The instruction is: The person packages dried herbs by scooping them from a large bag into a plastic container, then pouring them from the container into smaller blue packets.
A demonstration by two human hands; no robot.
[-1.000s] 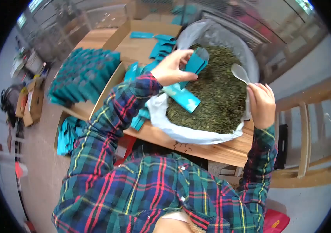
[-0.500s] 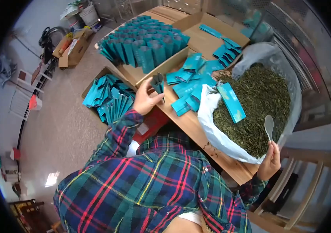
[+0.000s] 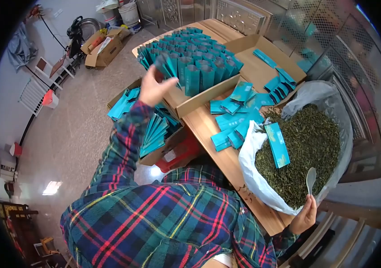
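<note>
My left hand point(image 3: 154, 85) is raised over the near corner of a cardboard tray point(image 3: 201, 97) and holds a teal pouch point(image 3: 168, 66) upright among several standing teal pouches point(image 3: 197, 58). My right hand point(image 3: 306, 216) grips a white plastic spoon point(image 3: 311, 178) at the near rim of a big white bag of loose green tea point(image 3: 309, 147). One flat teal pouch point(image 3: 277, 144) lies on the tea. More empty teal pouches point(image 3: 235, 120) are scattered on the wooden table point(image 3: 208, 129).
A second open carton point(image 3: 262, 62) with a few pouches sits behind the bag. A floor box point(image 3: 152, 129) full of teal pouches stands left of the table, a red item point(image 3: 179, 154) beside it. Cardboard boxes point(image 3: 103, 47) and buckets stand farther back.
My left hand has carried the pouch up and away from the table edge to the tray of standing pouches. The view has swung left; my right hand with the spoon stays by the bag.
</note>
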